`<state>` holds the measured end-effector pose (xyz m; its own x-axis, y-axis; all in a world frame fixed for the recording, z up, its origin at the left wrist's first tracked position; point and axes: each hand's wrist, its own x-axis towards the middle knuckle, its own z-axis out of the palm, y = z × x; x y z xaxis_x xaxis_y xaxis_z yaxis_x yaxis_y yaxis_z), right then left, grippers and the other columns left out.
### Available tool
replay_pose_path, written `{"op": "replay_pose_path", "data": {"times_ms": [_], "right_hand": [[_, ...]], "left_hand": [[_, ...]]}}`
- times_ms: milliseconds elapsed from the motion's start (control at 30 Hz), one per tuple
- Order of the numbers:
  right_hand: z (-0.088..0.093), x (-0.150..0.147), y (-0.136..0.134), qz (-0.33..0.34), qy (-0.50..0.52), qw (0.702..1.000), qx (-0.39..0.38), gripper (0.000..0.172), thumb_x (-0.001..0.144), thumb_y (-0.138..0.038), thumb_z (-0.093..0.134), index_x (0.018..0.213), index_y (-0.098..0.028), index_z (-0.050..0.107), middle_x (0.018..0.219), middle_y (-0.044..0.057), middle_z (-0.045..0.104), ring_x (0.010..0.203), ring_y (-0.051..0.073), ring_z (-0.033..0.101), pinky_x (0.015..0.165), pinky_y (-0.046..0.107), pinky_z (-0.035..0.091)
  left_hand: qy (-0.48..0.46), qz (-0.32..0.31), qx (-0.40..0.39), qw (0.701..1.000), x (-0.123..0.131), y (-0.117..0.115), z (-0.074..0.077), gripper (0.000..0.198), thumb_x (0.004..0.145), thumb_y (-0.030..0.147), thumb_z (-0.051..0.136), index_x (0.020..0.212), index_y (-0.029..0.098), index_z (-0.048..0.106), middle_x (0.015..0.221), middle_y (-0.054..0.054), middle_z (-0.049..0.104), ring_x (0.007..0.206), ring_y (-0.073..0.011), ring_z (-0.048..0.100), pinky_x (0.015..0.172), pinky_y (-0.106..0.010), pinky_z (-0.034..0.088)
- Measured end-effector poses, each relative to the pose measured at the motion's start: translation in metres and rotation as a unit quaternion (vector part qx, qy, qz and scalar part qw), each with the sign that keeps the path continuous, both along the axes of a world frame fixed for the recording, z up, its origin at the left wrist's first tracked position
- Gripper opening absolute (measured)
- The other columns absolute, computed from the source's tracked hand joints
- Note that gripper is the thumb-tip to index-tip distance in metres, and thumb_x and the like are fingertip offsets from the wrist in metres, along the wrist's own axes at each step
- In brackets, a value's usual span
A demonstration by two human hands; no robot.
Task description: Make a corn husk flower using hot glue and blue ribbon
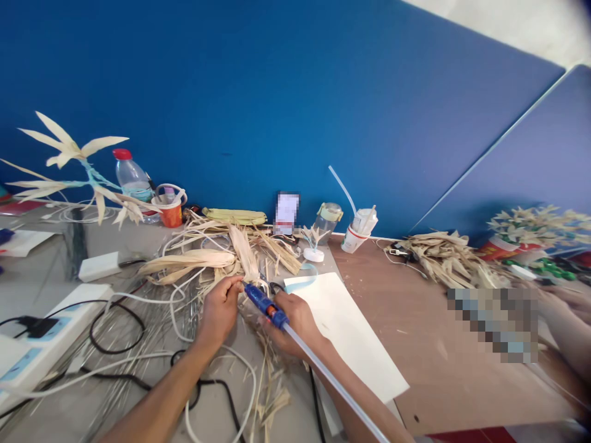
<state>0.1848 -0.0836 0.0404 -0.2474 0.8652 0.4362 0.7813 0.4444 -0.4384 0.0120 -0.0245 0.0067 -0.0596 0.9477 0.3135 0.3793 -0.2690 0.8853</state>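
My right hand (295, 323) is closed around a blue glue gun (265, 303) with a clear glue stick (332, 383) running back along my forearm. The gun's nozzle points toward my left hand (221, 307), which pinches a dried corn husk strip (244, 261) from the pile (217, 252) on the grey table (50, 264). Both hands work close together at the table's middle, just left of a white sheet of paper (346, 332).
White and black cables (120, 320) and a power strip (41, 344) lie at left. A husk flower (78, 166), water bottle (132, 178) and orange cup (172, 212) stand behind. A brown board (438, 344) holds more husks (443, 255); another person's arm (567, 320) is at right.
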Motion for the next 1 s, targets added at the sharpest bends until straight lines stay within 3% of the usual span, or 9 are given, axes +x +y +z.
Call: {"op": "replay_pose_path", "data": {"times_ms": [167, 1000], "right_hand": [[0.0011, 0.0017, 0.0007, -0.025, 0.014, 1.0, -0.002, 0.02, 0.078, -0.035, 0.054, 0.066, -0.02, 0.047, 0.062, 0.001, 0.049, 0.057, 0.014, 0.048, 0.054, 0.026, 0.03], [0.0009, -0.001, -0.0017, -0.025, 0.033, 0.999, -0.024, 0.024, 0.078, -0.038, 0.053, 0.063, -0.02, 0.044, 0.061, 0.0, 0.047, 0.055, 0.013, 0.045, 0.053, 0.026, 0.028]], "left_hand": [[0.005, -0.008, 0.002, 1.0, 0.0008, -0.0013, 0.0023, 0.026, 0.082, 0.034, 0.049, 0.09, 0.019, 0.068, 0.081, -0.005, 0.071, 0.075, -0.0217, 0.062, 0.073, -0.033, 0.048], [0.014, -0.004, 0.027, 1.0, 0.0006, -0.0023, 0.0036, 0.023, 0.082, 0.031, 0.05, 0.089, 0.019, 0.069, 0.088, -0.006, 0.072, 0.08, -0.0227, 0.063, 0.076, -0.032, 0.047]]}}
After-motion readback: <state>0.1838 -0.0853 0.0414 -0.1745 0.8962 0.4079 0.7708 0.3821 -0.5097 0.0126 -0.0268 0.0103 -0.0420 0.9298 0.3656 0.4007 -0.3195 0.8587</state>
